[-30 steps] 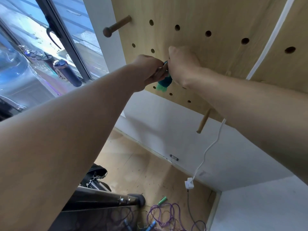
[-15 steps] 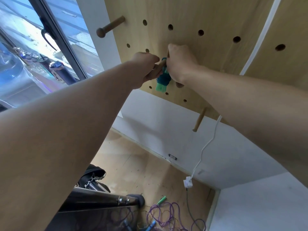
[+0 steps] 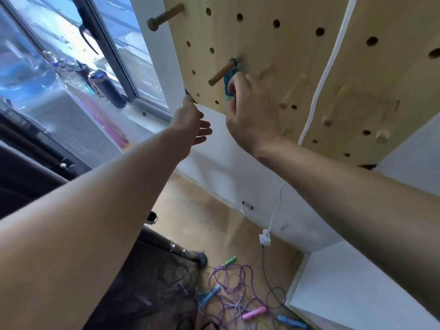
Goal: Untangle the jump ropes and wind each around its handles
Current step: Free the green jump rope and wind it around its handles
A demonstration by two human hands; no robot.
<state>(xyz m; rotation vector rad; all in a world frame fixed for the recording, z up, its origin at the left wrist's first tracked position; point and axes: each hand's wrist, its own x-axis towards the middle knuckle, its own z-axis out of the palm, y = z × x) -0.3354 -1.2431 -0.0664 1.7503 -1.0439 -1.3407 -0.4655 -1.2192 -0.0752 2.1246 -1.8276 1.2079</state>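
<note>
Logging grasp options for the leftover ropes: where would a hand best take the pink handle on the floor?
Pinch the pink handle across its middle, coming from above. It lies flat amid purple rope, its long sides exposed; the ends trail into the tangle.
</note>
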